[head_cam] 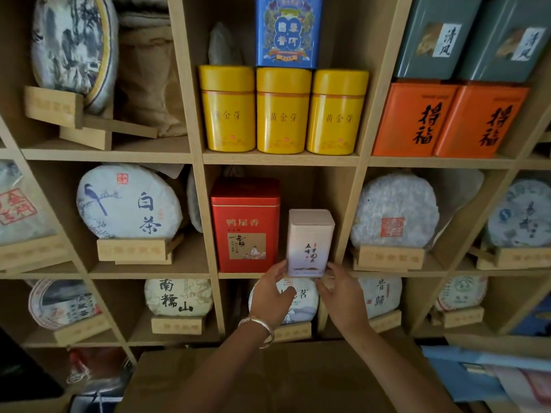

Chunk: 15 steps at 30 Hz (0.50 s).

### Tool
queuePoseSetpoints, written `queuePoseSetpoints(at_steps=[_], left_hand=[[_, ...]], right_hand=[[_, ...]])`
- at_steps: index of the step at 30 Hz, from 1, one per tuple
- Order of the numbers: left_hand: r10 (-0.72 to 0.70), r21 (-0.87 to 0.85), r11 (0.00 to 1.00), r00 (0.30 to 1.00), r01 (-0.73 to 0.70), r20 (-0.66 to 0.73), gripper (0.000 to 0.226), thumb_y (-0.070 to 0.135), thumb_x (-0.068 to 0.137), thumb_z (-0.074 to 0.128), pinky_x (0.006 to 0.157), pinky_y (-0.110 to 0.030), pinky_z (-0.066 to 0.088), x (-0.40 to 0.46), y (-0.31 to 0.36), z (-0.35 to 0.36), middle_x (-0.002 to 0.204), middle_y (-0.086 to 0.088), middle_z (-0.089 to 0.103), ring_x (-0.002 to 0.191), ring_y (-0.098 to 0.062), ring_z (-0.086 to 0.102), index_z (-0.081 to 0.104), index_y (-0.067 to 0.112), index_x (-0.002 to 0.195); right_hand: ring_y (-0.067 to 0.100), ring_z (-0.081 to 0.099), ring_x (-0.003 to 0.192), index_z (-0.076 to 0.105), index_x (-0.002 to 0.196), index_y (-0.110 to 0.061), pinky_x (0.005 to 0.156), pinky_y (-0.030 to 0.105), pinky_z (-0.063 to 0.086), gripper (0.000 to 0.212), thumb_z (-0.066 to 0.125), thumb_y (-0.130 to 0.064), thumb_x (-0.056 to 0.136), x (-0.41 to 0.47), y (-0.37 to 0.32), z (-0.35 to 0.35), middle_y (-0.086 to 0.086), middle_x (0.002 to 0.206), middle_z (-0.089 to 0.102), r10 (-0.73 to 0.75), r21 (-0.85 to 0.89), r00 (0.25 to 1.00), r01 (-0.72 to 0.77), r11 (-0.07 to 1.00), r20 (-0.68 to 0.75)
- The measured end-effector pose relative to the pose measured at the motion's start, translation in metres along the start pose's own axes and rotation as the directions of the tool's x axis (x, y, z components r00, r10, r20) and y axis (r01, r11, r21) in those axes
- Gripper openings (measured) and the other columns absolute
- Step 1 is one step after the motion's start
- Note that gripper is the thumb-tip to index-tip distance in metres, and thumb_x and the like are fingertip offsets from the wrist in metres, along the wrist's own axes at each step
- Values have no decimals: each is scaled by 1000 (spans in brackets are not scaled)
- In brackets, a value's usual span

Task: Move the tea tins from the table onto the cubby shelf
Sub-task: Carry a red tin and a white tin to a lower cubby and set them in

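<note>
A pale pink tea tin (310,241) stands upright at the front edge of the middle cubby of the wooden shelf (280,158), right of a red tin (245,225). My left hand (272,296), with a silver bangle at the wrist, holds the pink tin's lower left corner with thumb and fingers. My right hand (343,296) touches its lower right corner with the fingertips. In the cubby above stand three yellow tins (283,111) with a blue tin (288,29) on top.
Orange tins (450,120) and grey-green tins (471,34) fill the upper right cubby. Round wrapped tea cakes (128,202) on wooden stands occupy the other cubbies. A brown table top (268,383) lies below my arms, with blue items (465,374) at the right.
</note>
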<state>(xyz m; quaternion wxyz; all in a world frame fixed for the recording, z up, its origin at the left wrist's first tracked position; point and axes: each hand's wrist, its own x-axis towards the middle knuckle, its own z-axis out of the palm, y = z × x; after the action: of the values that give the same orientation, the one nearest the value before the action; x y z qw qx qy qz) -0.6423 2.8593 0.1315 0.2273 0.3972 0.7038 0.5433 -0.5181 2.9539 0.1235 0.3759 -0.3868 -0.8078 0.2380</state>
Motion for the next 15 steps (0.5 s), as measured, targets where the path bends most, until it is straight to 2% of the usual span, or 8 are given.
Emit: queuePoseSetpoints(at_steps=[5, 10, 15], left_hand=[[-56, 20, 998, 998, 55, 1, 60, 0, 85, 58, 101, -29, 42, 1, -2, 3, 132, 0, 57, 122, -13, 52, 44, 17, 141], [-74, 45, 996, 997, 75, -19, 61, 1, 87, 57, 103, -37, 44, 3, -3, 3, 133, -4, 56, 123, -16, 51, 39, 14, 143], [-79, 60, 995, 997, 80, -16, 60, 1, 87, 57, 104, -39, 43, 3, -3, 4, 135, -5, 54, 125, -18, 50, 39, 13, 143]], right_hand=[[17, 66, 100, 62, 117, -8, 79, 18, 48, 31, 68, -8, 87, 8, 2, 6, 5, 109, 71, 54, 41, 997, -57, 998, 53], [20, 66, 102, 58, 120, -5, 85, 37, 55, 33, 64, -6, 88, 18, 2, 11, 7, 114, 69, 69, 27, 989, -73, 997, 128], [19, 67, 101, 57, 123, -7, 84, 38, 55, 34, 64, -8, 89, 18, 4, 14, 5, 116, 68, 68, 23, 990, -72, 997, 122]])
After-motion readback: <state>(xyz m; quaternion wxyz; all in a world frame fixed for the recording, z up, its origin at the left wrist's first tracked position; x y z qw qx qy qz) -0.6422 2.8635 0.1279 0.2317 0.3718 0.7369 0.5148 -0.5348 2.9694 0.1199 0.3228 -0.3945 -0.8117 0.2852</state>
